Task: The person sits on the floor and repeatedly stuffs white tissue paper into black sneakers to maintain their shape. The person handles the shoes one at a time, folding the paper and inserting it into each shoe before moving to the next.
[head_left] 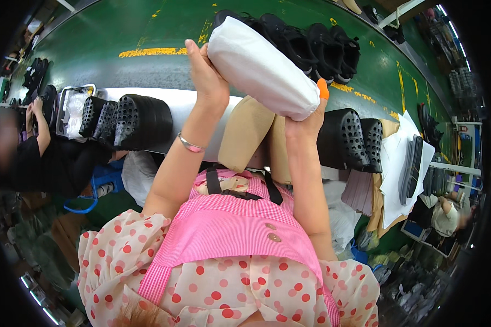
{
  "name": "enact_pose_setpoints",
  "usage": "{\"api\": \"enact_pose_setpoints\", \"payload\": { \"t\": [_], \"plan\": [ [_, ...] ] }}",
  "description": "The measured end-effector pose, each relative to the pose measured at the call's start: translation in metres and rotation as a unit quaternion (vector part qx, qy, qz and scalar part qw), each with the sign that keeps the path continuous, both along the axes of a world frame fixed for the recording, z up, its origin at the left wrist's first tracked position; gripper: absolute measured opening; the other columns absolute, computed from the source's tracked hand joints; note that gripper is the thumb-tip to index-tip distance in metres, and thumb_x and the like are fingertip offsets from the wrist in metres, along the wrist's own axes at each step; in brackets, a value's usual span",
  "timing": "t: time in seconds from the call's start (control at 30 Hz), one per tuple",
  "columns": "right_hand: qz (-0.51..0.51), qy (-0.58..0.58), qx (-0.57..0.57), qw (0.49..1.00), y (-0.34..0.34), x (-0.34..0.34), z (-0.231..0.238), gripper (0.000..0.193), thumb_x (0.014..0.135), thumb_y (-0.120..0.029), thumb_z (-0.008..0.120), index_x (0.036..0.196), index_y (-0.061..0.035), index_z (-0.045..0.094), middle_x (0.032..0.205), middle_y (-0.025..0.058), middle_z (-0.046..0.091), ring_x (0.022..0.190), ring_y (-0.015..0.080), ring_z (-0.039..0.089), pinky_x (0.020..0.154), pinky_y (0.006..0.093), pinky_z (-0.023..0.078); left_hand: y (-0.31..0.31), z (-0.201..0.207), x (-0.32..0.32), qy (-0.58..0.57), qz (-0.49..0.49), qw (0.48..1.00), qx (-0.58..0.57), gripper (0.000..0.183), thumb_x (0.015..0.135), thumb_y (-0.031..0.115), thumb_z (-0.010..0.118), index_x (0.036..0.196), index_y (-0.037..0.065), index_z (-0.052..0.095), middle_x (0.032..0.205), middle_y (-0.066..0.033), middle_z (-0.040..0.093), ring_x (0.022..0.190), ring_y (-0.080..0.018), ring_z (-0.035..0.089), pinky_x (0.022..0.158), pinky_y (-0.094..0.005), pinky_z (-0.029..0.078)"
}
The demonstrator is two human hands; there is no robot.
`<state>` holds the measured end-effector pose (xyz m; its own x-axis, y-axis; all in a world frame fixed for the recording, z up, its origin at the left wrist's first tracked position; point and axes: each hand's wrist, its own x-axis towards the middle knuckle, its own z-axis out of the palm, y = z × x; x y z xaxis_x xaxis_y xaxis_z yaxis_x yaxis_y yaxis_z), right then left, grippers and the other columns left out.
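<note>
Holding up a white bundle (264, 68), the person has both hands on it, approx. at its two ends. It is in the air over the far edge of the pale surface (179, 106), slanting down to the right, and it covers part of the black shoes (328, 49) behind. Left hand (208, 82): the palm is near the upper end, the thumb stands apart, the fingers go behind the wrap; b/c they are hidden, I can't tell if this grip is closed. Right hand (308, 122): this grip is clamped on the lower end, w/ the thumb in an orange cover (323, 89) along the edge.

Abt. handling: the bundle looks prob. light and rather soft, like a padded form in thin cloth or paper, w/ small wrinkles at the lower end. The wrap may be a bit slippery and could crease or slide if one presses too hard. Best hold, IMO: both rounded ends, palms underneath, w/ gentle pressure; the middle is OK for support only.

Nearby, two tan forms (246, 133) stand between the forearms, of prob. similar shape. Black perforated blocks (144, 122) are on the L side, more black pieces (341, 139) on the R, then white sheets (394, 169).
</note>
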<state>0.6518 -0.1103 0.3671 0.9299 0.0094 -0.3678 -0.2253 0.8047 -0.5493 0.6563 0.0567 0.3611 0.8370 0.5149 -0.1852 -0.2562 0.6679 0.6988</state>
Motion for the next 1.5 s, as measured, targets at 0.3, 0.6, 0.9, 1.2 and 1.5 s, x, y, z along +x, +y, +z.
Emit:
{"api": "enact_pose_setpoints", "payload": {
  "t": [0.3, 0.6, 0.9, 1.2, 1.5],
  "plan": [
    [0.035, 0.092, 0.093, 0.991, 0.009, 0.015, -0.014, 0.04, 0.095, -0.04, 0.05, 0.122, -0.0107, 0.054, 0.119, 0.0028, 0.061, 0.111, 0.0199, 0.056, 0.096, 0.038, 0.043, 0.002, -0.01, 0.004, -0.037, -0.159, 0.986, 0.017, 0.089, 0.083, 0.075, 0.045, 0.144, 0.01, 0.033, 0.143, -0.0076, 0.043, 0.131, -0.0258, 0.041, 0.108, -0.0428, 0.034],
    [0.06, 0.145, 0.169, 0.973, 0.036, 0.007, -0.019, 0.046, 0.094, -0.049, 0.049, 0.117, -0.0099, 0.058, 0.112, 0.0067, 0.062, 0.103, 0.0238, 0.058, 0.089, 0.0386, 0.048, -0.004, -0.012, 0.003, -0.068, -0.24, 0.966, -0.06, 0.086, 0.081, 0.068, 0.058, 0.142, 0.011, 0.034, 0.136, -0.0114, 0.048, 0.128, -0.03, 0.044, 0.106, -0.048, 0.038],
    [0.16, -0.216, -0.58, 0.769, -0.012, -0.022, 0.0, 0.061, 0.089, -0.033, 0.066, 0.136, -0.002, 0.042, 0.122, 0.0165, 0.059, 0.108, 0.0252, 0.06, 0.094, 0.035, 0.047, 0.002, -0.015, -0.01, 0.04, -0.159, 0.972, -0.17, 0.072, 0.083, 0.056, 0.064, 0.135, 0.009, 0.043, 0.129, -0.0114, 0.054, 0.118, -0.0308, 0.054, 0.103, -0.0485, 0.043],
    [0.235, -0.191, -0.608, 0.734, -0.004, -0.052, 0.008, 0.081, 0.069, -0.027, 0.081, 0.131, -0.002, 0.036, 0.111, 0.0207, 0.059, 0.1, 0.033, 0.061, 0.084, 0.0388, 0.049, -0.023, -0.019, -0.047, 0.095, -0.137, 0.971, -0.171, 0.067, 0.086, 0.056, 0.059, 0.134, 0.011, 0.045, 0.126, -0.0112, 0.056, 0.117, -0.0307, 0.054, 0.102, -0.0492, 0.042],
    [0.149, -0.131, -0.684, 0.702, -0.019, -0.022, -0.001, 0.074, 0.069, -0.028, 0.082, 0.129, -0.0056, 0.044, 0.104, 0.0164, 0.063, 0.088, 0.027, 0.063, 0.077, 0.0345, 0.05, 0.014, -0.056, 0.014, 0.174, -0.253, 0.948, 0.081, 0.06, 0.093, 0.052, 0.054, 0.133, 0.008, 0.049, 0.128, -0.0079, 0.057, 0.11, -0.0204, 0.057, 0.094, -0.0374, 0.046]
  ]
}}
